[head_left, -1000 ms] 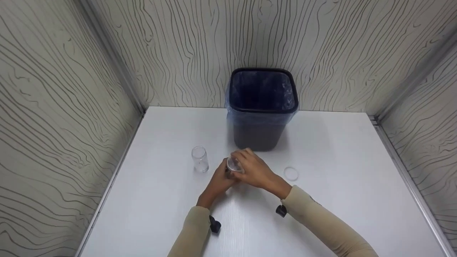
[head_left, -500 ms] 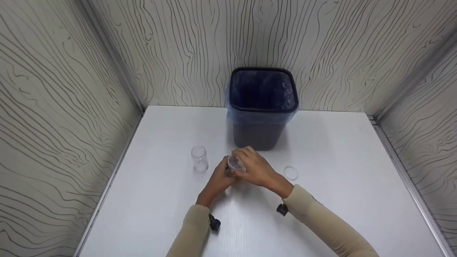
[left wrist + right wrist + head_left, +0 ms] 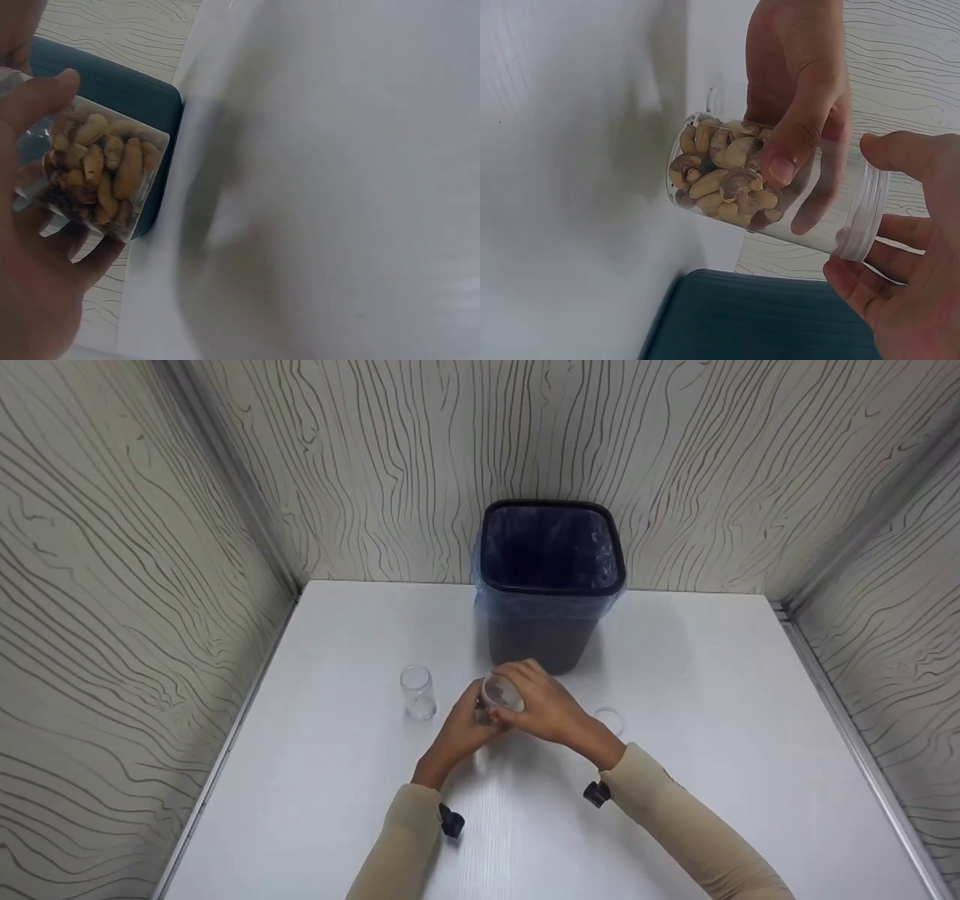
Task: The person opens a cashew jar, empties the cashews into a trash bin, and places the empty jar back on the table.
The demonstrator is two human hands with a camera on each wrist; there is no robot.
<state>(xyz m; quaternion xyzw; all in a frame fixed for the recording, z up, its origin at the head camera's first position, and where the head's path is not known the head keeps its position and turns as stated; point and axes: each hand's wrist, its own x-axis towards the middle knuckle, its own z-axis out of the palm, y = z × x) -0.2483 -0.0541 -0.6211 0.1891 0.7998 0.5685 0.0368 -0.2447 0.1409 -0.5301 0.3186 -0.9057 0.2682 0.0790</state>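
Observation:
A clear jar [image 3: 802, 214] filled partway with cashews [image 3: 720, 169] is held between both hands, close in front of the bin. My left hand [image 3: 461, 729] grips the jar's body, with thumb and fingers wrapped round it. At the jar's top, my right hand [image 3: 546, 706] has thumb and fingers round the clear lid [image 3: 866, 214]. Some of the cashews have dark patches. In the left wrist view the nuts [image 3: 97, 169] lie against the jar's bottom end. A second clear jar [image 3: 418, 694] stands upright on the table, left of the hands.
A dark bin [image 3: 544, 634] with a blue liner bag [image 3: 553, 606] stands at the back of the white table [image 3: 315, 780]. To the right of my right hand lies a clear ring-shaped lid [image 3: 611, 721], partly overlapped by the wrist. Patterned panels [image 3: 390, 472] enclose the table.
Both hands have shifted slightly away from me and the held jar with them. My right hand has turned a little at the lid, whose top shows more. The standing jar has stayed put.

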